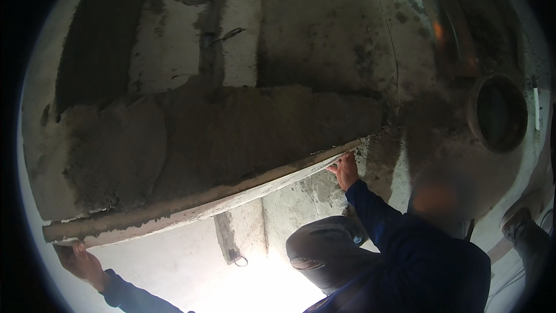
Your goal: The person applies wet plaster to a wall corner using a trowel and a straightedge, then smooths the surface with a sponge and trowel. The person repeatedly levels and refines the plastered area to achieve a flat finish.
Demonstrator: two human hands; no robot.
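My left hand (82, 264), in a dark blue sleeve, comes up from the lower left. Its fingers are closed around the near left end of a long narrow board (191, 215); the thumb is on the face and some fingers are hidden. Brown grit coats the board's upper edge, while its lower face is pale. Directly along that edge spreads a broad dark patch of mortar (249, 133). At the board's far right end, a co-worker's hand (347, 171) grips it from below. My right hand does not show.
The co-worker's dark blue torso (428, 269) and a bent, torn-trousered knee (324, 249) fill the lower right. Beyond stands a round bucket (499, 113). Another trousered leg (530, 249) is at the right edge. A wire loop (238, 259) sticks out below the board, beside strong glare.
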